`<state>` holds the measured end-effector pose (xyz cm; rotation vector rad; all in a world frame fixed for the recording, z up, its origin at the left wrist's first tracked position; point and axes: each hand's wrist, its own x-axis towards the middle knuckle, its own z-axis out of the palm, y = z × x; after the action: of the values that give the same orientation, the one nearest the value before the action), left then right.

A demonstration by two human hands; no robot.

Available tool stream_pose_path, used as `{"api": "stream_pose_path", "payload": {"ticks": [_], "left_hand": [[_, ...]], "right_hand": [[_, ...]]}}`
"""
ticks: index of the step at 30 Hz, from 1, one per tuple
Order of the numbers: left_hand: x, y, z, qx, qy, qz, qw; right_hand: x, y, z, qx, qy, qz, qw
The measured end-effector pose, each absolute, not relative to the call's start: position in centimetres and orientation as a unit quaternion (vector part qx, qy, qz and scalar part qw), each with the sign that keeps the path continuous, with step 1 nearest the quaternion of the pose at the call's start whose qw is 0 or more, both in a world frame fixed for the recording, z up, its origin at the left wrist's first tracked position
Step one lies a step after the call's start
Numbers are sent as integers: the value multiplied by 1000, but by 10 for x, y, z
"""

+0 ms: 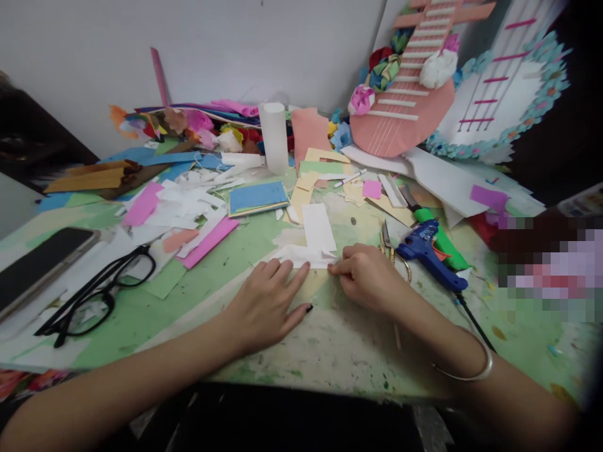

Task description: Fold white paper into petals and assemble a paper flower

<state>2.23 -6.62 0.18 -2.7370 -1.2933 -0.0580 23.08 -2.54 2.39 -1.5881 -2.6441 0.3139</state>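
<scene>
A folded white paper strip (304, 256) lies flat on the table in front of me. My left hand (266, 301) rests on its near edge with the index fingertip pressing down, the thumb spread away on the tabletop. At the strip's right end, my right hand (365, 273) has its fingers curled and thumb and index pinched at the paper's corner. Just beyond the strip lies a white paper rectangle (319, 226), partly overlapped by it. Gold-handled scissors (387, 242) lie beside my right hand, partly hidden by it.
At right lie a blue glue gun (431, 248) and a green-handled cutter (443, 235). Black glasses (106, 292) and a phone (44, 263) are at left. Paper scraps (183, 201), a blue card stack (258, 198) and a white paper roll (274, 138) stand behind; a paper instrument (400, 125) leans on the wall.
</scene>
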Motion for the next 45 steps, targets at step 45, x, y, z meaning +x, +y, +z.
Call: {"api": "stream_pose_path", "payload": {"ticks": [45], "left_hand": [[11, -50, 36, -868, -494, 37, 38]], "right_hand": [[227, -33, 37, -494, -866, 46, -63]]}}
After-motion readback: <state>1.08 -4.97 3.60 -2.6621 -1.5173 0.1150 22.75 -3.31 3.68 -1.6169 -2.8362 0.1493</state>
